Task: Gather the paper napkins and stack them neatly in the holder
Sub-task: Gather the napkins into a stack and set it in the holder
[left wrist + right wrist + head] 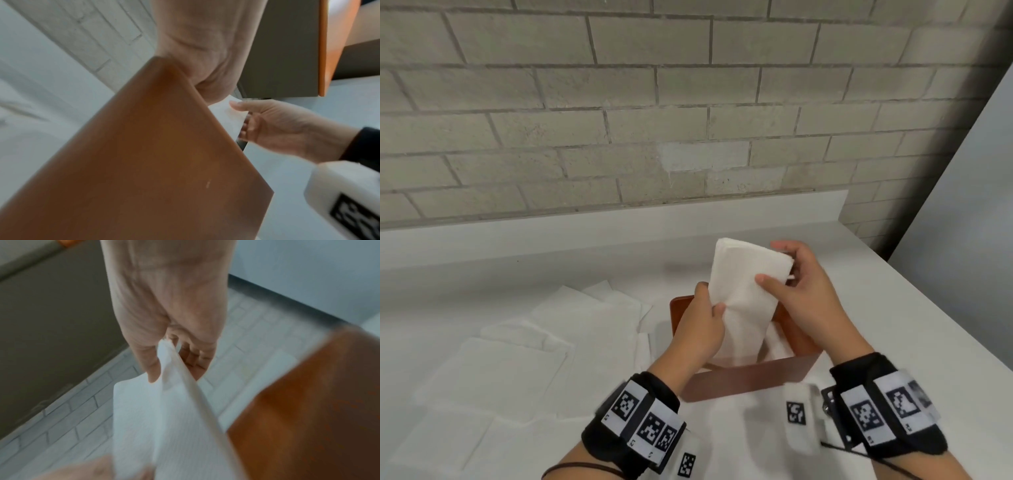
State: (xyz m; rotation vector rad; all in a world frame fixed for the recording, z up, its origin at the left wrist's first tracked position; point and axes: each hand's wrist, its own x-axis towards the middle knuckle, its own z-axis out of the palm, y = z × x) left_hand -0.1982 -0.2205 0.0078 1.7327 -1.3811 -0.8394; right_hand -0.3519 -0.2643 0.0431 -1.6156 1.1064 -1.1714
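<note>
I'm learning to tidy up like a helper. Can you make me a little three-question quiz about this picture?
1. True or false: both hands hold the napkin stack.
2. Where is the stack's bottom end? A) inside the brown holder B) flat on the counter C) against the wall
3. Fill in: loose napkins lie on the counter to the holder's ____.

Key: 1 true: left hand and right hand grip it. 2 A. 3 left.
</note>
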